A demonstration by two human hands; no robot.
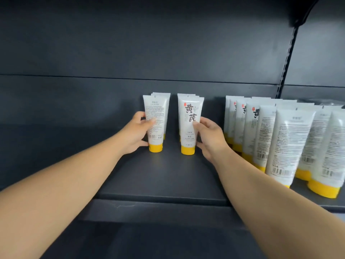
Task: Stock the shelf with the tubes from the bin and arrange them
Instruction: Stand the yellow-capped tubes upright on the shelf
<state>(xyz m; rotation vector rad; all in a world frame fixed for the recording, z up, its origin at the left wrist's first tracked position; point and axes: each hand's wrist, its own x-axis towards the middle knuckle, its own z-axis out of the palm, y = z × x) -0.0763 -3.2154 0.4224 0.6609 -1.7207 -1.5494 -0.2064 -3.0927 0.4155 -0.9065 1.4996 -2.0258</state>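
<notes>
Two short rows of white tubes with yellow caps stand cap-down on the dark shelf (149, 176). My left hand (137, 132) grips the front tube of the left row (155, 126), whose back label faces me. My right hand (210, 136) grips the front tube of the right row (188, 126), which shows large brown characters. More tubes stand behind each front tube. The bin is out of view.
A dense block of several like tubes (280, 143) fills the shelf's right part, close to my right forearm. The dark back panel (130, 53) rises behind. A slotted upright (287, 58) stands at the right. The shelf's front lip (158, 200) runs below my arms.
</notes>
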